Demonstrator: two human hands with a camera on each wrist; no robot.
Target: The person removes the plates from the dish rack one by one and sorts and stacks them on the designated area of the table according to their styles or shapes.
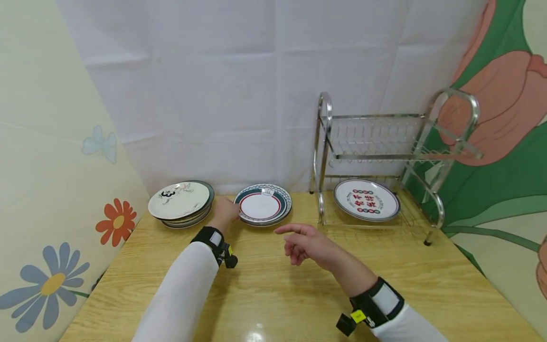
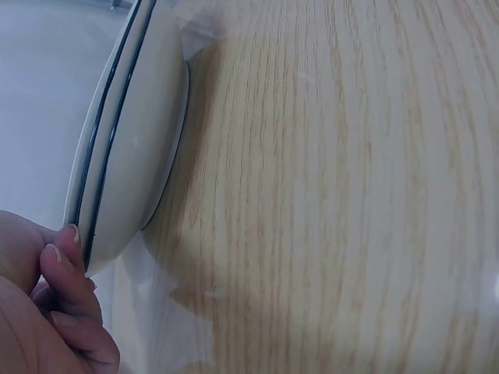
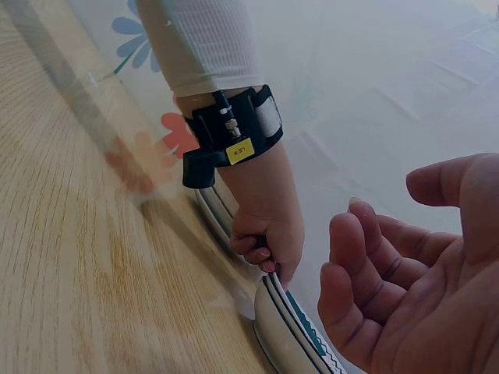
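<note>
My left hand (image 1: 225, 212) pinches the left rim of a small stack of plates (image 1: 259, 205), the top one white inside with a red ring and a green patterned border. From the left wrist view, the fingertips (image 2: 72, 235) are right at the dark-lined rims of two stacked plates (image 2: 134, 117), whose foot is down at the tabletop. My right hand (image 1: 308, 244) hovers in front of that stack, holding nothing, its index finger extended and the others loosely bent. The right wrist view shows its relaxed fingers (image 3: 347, 245) near the plates.
Left of my left hand is a taller stack of plates (image 1: 179, 202), a cream one with dark drawings on top. A two-tier metal dish rack (image 1: 367, 156) stands at the right; a white plate (image 1: 366, 200) with red characters lies in its lower tier. A white cloth (image 1: 213, 95) hangs behind the wooden table (image 1: 273, 294).
</note>
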